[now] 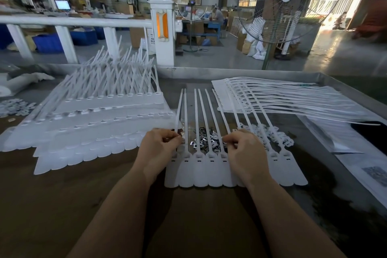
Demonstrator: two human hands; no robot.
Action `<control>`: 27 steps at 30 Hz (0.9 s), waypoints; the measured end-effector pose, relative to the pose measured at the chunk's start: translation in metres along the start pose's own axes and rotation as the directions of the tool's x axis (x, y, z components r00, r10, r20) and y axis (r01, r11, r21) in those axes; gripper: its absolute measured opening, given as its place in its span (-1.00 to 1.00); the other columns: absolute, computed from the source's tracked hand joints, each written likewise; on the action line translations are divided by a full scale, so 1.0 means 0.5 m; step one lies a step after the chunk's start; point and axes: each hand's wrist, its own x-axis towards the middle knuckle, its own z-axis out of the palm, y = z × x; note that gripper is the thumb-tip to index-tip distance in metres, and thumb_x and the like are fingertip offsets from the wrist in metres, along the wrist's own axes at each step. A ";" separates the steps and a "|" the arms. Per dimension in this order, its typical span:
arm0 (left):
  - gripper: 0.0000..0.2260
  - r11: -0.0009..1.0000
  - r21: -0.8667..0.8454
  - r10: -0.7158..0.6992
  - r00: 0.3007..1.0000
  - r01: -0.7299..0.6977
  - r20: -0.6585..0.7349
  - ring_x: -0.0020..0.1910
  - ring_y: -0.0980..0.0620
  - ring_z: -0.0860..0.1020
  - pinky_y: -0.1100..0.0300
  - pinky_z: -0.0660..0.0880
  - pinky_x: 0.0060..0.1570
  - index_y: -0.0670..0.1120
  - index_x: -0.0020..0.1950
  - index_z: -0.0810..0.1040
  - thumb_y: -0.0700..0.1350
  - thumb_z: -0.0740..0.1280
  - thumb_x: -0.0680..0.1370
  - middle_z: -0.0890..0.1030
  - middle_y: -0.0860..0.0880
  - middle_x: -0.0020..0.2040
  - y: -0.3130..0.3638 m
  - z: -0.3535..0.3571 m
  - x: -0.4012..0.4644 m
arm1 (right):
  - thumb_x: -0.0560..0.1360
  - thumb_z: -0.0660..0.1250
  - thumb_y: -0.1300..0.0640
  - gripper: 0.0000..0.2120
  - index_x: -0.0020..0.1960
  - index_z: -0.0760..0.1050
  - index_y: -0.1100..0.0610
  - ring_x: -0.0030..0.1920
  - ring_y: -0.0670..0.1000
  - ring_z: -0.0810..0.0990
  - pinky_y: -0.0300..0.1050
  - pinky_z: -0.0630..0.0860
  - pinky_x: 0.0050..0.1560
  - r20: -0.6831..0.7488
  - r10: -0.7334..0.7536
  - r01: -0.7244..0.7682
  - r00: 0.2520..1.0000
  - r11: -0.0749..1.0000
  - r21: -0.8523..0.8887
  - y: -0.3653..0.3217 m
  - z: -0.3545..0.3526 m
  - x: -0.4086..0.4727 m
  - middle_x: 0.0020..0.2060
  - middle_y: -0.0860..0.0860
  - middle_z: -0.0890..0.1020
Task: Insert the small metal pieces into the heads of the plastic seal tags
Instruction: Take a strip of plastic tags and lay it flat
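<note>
A joined strip of white plastic seal tags (211, 170) lies flat on the table in front of me, its tails pointing away. Behind the tag heads sits a pile of small metal pieces (206, 137), partly under the tails. My left hand (160, 146) hovers over the strip's left end with fingers curled, pinching something small and shiny at the fingertips. My right hand (244, 148) covers the heads right of the middle, fingers curled down, its fingertips pinched together at the pile's edge; what they hold is hidden.
Stacked tag strips (100, 123) fill the table's left half. More strips (278, 98) lie at the back right with tails fanned rightward. Loose white plastic bits (274, 134) sit right of the metal pile. The table's raised metal rim (345, 88) runs along the back and right.
</note>
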 end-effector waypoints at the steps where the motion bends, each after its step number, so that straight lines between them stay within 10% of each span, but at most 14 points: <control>1: -0.91 1.000 -0.005 -0.024 1.000 0.024 0.021 -0.37 0.25 0.54 0.44 0.40 -0.39 -0.11 -0.17 0.63 -0.15 0.36 0.50 0.60 -0.03 -0.24 -0.002 -0.007 0.000 | 0.51 0.26 0.29 -0.81 0.02 0.61 0.16 -0.06 -0.15 0.39 -0.45 0.27 -0.04 0.001 0.000 0.000 1.000 1.000 0.000 0.000 0.000 0.000 -0.05 -0.01 0.58; 12: -0.93 0.958 -0.089 -0.251 0.947 0.273 0.202 -0.31 0.03 0.61 0.30 0.48 -0.47 -0.10 -0.29 0.69 -0.20 0.43 0.40 0.66 -0.06 -0.34 -0.003 -0.055 -0.004 | 0.48 0.27 0.32 -0.82 -0.02 0.62 0.18 -0.09 -0.09 0.45 -0.31 0.38 -0.03 -0.014 0.015 -0.015 1.000 1.000 0.021 0.000 0.002 0.000 -0.07 0.00 0.58; 27: -0.96 0.974 0.012 -0.225 0.952 0.227 0.206 -0.19 0.09 0.58 0.44 0.39 -0.49 -0.13 -0.19 0.67 -0.17 0.43 0.42 0.65 -0.03 -0.21 0.001 -0.052 -0.008 | 0.49 0.27 0.30 -0.83 -0.01 0.62 0.17 -0.05 -0.04 0.50 -0.26 0.43 0.00 -0.005 0.026 -0.026 1.000 1.000 0.014 0.001 0.004 0.001 -0.06 0.01 0.58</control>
